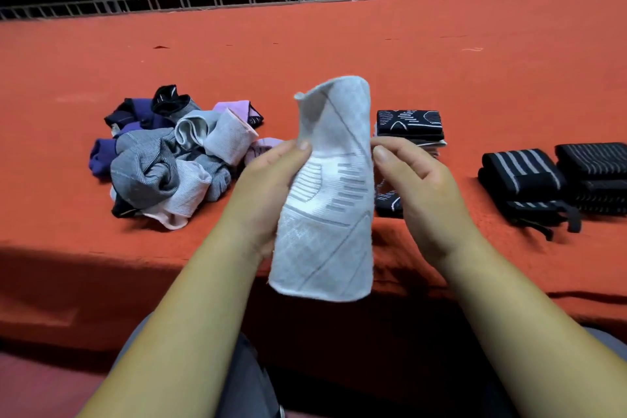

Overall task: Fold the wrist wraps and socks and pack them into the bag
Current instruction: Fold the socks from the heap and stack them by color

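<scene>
Both forearms reach in from 6 o'clock. The left hand grips the pale grey sock at its left edge, thumb in front and fingers hidden behind the cloth. The right hand pinches the right edge with curled fingers. The sock is held above the red bench, its long axis running from 12 to 6 o'clock. A loose sock pile lies at 9 o'clock. Black wrist wraps at 3 o'clock are cut off by the frame.

The far orange surface is left free. Nearer, passage is blocked by the sock pile at left, the folded black socks and the wrist wraps at right; a gap is left between the latter two.
</scene>
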